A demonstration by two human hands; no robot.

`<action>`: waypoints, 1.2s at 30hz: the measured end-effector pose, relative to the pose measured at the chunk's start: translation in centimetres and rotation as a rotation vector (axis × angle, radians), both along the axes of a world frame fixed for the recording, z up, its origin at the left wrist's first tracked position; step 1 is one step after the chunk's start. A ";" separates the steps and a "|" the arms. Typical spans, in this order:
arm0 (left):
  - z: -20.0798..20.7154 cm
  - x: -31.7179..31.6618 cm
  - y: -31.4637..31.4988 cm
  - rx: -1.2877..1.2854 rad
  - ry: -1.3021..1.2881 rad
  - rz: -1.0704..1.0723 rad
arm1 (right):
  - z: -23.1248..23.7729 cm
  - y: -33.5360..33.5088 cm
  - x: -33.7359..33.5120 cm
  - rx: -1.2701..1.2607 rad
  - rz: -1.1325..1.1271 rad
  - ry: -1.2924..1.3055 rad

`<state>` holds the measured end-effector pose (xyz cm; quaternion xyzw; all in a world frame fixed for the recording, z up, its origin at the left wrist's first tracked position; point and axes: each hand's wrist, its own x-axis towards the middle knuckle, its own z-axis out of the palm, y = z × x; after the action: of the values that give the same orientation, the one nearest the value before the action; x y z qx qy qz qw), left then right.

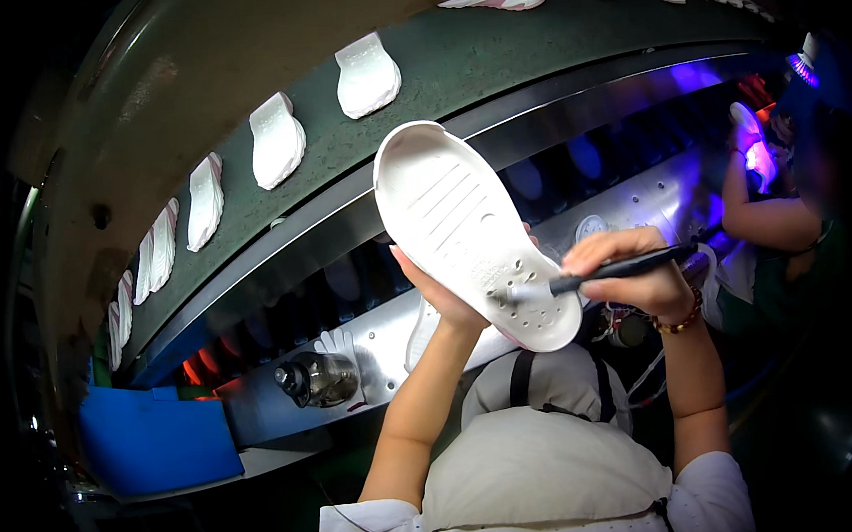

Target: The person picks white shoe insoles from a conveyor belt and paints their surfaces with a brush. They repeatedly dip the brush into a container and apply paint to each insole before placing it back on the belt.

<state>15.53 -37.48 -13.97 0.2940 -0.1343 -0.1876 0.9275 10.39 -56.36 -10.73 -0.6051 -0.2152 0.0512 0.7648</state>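
A white shoe sole (456, 206) with a raised rim, grooves across its upper half and small holes toward its lower end is tilted before me. Its left edge rests in my left hand (444, 294), whose fingers curl partly out of sight underneath. My right hand (636, 271) grips a brush (621, 268) with a dark handle. The pale bristles touch the inner face of the sole near the holes. Behind my left forearm, another white sole (419, 337) lies on the metal ledge (379, 376), partly covered.
Beyond the ledge, a dark green conveyor belt (490, 43) carries several white and pink soles (279, 143). On the ledge stands a dark-capped bottle (318, 378); a blue bin (164, 440) sits at left. At right, a co-worker's arm (769, 214) is near a purple-lit sole (757, 153).
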 end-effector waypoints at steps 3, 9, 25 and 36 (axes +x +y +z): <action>0.6 0.5 0.0 -0.047 -0.055 0.013 | -0.5 0.3 -0.2 -0.243 -0.031 -0.226; 2.5 0.9 -0.2 -0.232 -0.037 -0.072 | -1.4 -0.4 -0.7 0.048 -0.096 0.091; -1.1 -0.1 -0.7 -0.271 0.051 -0.165 | 0.0 0.9 0.1 -0.190 -0.082 -0.065; 1.4 1.6 1.6 0.412 0.245 -0.476 | 0.7 -1.3 0.7 -0.368 0.292 -0.214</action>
<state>17.18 -35.83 -12.57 0.4110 -0.0461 -0.4559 0.7881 11.06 -57.68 -10.07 -0.6985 -0.3670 0.1352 0.5993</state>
